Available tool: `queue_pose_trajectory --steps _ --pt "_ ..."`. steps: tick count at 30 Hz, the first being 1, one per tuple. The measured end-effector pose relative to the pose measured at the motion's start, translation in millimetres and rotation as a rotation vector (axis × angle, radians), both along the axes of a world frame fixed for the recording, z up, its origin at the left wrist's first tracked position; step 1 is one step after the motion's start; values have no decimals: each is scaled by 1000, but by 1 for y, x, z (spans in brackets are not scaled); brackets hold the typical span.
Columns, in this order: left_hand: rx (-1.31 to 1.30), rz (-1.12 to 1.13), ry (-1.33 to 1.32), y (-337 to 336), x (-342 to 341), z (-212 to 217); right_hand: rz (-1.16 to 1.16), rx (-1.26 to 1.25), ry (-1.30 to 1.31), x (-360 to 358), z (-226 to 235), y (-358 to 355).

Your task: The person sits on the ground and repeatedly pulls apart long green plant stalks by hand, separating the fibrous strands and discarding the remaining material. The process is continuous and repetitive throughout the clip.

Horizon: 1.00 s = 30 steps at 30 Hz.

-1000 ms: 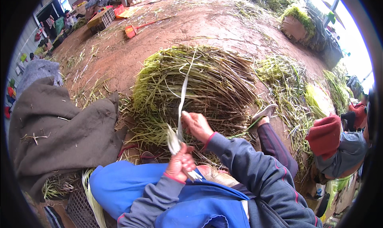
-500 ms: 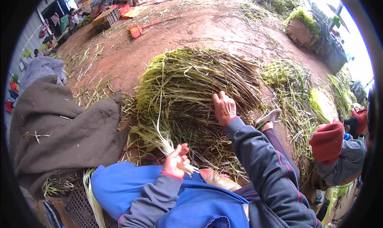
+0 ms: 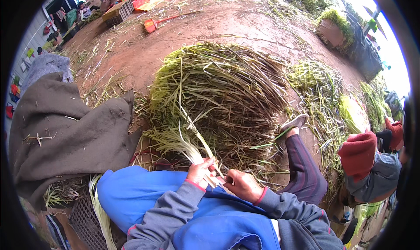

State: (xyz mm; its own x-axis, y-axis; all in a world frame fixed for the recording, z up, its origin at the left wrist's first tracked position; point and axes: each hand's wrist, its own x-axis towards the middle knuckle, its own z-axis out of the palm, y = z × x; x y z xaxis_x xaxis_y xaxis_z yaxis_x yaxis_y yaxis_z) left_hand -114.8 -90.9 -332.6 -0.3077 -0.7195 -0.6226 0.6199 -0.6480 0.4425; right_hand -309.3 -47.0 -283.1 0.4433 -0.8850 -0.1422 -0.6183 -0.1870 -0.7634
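My left hand (image 3: pixel 201 171) is closed around a small bunch of pale, leafy stalks (image 3: pixel 189 150), white at the cut ends and yellow-green at the tops. Beside it, my right hand (image 3: pixel 245 186) has its fingers pinched at the lower end of a single long stalk (image 3: pixel 202 139), which runs up past the left fingers. Both hands are above my lap, over the blue apron (image 3: pixel 218 226). Just beyond them lies a large heap of long stalks (image 3: pixel 227 88), yellow-green on the left and brown on the right.
A dark brown cloth (image 3: pixel 74 136) drapes at the left, above a plastic crate (image 3: pixel 87 223). Farther off, an orange-red shovel (image 3: pixel 151 25) lies on the earth floor near a yellow crate (image 3: pixel 118 13). Another person in a red head covering (image 3: pixel 358 156) sits at the right, beside more stalks.
My right hand has come back from the heap to beside my left hand, now with a stalk at its fingers. The left hand keeps its bunch and has shifted slightly right.
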Motion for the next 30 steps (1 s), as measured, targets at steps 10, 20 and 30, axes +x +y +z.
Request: queue_pose_trajectory --steps 10,20,30 --pt "-79 19 -125 11 -7 33 -337 716 -783 29 2 -68" --pt "-5 26 -101 7 -4 32 -511 935 -1085 12 -9 -71" --pt "5 -27 -168 0 -2 33 -421 854 -793 25 -16 -85"
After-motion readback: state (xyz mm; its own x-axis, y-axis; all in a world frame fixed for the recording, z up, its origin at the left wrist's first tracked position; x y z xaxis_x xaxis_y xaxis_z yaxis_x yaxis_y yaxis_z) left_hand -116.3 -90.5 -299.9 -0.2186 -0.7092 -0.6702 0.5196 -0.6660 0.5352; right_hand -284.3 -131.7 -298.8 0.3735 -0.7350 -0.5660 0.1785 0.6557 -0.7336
